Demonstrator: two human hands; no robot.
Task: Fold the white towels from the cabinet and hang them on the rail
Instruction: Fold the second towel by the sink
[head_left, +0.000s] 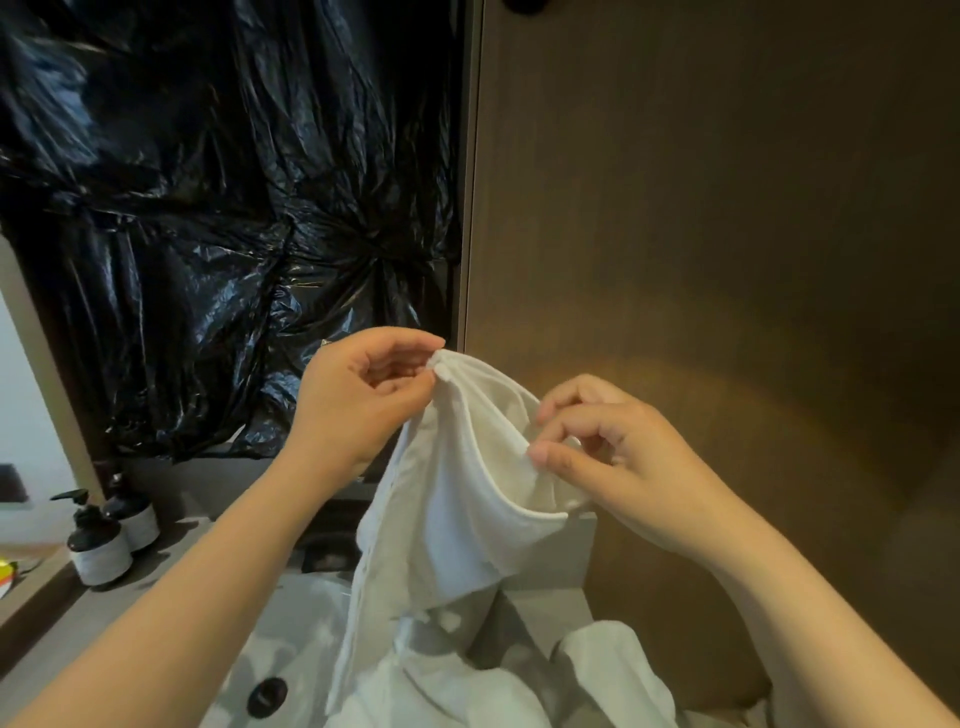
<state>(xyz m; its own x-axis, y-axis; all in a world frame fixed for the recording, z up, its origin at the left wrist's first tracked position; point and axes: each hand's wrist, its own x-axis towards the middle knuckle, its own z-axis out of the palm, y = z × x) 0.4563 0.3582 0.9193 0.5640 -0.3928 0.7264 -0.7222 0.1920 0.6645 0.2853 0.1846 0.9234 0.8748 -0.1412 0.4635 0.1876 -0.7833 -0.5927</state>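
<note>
While the towel (457, 499) hangs above the sink (291, 639), left hand (358, 395) pinches its top corner and right hand (618, 457) pinches the hem beside it, apparently seeking the edge to spread for folding; no rail visible.

Left hand: my left hand (358, 395) is bare, with slim fingers and a smooth, rounded heel of the palm.
Right hand: my right hand (618, 457) is bare too, its back broad and smooth, the knuckles showing as soft ridges.
Nails: the thumbnail (540, 456) on my right hand is short and plain, trimmed close to the tip; those on my left I cannot make out.
Left forearm: my left forearm (208, 587) is bare from the wrist down to the near left corner.
Right forearm: my right forearm (810, 618) is bare as well, widening toward the near right corner.
</note>
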